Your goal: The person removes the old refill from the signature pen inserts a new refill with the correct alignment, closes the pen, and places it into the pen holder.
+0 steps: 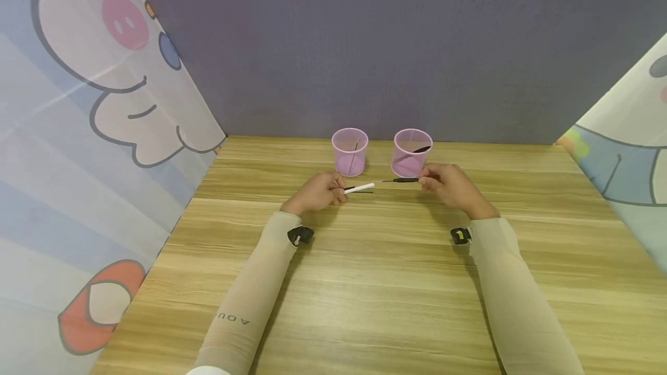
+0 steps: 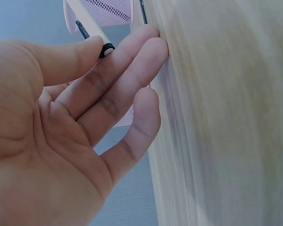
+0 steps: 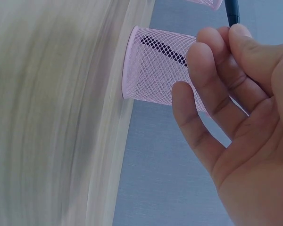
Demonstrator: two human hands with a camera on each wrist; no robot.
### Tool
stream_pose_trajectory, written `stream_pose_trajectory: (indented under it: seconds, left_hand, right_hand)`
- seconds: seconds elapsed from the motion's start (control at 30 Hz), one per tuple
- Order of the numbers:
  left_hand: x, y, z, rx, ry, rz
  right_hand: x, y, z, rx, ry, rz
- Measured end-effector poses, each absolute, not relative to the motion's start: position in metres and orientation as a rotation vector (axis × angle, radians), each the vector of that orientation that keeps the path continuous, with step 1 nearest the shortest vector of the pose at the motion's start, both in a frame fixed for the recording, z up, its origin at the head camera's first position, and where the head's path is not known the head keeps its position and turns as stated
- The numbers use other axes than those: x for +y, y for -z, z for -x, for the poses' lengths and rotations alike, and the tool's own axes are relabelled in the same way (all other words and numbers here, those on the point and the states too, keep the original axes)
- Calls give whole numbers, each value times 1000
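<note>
My left hand point(image 1: 319, 192) pinches a white pen-like stick point(image 1: 361, 188) between thumb and fingers. In the left wrist view its black end point(image 2: 107, 50) shows at the thumb tip, beside a narrow black piece point(image 2: 82, 29). A thin dark rod point(image 1: 367, 192) lies just under the stick; whether the hand touches it I cannot tell. My right hand point(image 1: 452, 185) pinches a slim black pen-like tool point(image 1: 406, 180), its thin tip pointing left toward the white stick. The two held things are apart, above the table.
Two pink mesh pen cups stand at the table's back. The left cup point(image 1: 341, 161) has a thin dark stick point(image 1: 354, 155) leaning inside. The right cup point(image 1: 401, 165), close to my right hand, contains a black slender item point(image 1: 421, 149). A grey wall point(image 1: 385, 45) rises behind the wooden table point(image 1: 375, 305).
</note>
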State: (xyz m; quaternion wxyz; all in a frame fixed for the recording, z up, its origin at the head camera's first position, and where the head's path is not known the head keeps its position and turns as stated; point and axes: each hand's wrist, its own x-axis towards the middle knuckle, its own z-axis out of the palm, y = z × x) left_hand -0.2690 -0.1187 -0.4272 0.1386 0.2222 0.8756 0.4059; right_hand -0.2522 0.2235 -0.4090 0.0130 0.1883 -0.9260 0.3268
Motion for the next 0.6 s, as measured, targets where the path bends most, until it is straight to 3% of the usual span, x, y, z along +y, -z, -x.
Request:
stream_pose_trajectory:
  seconds: [0.6]
  left_hand:
    - [-118,428,269,2525,-1183,-633]
  right_hand:
    - [220,410,253,-2870,-959,-620]
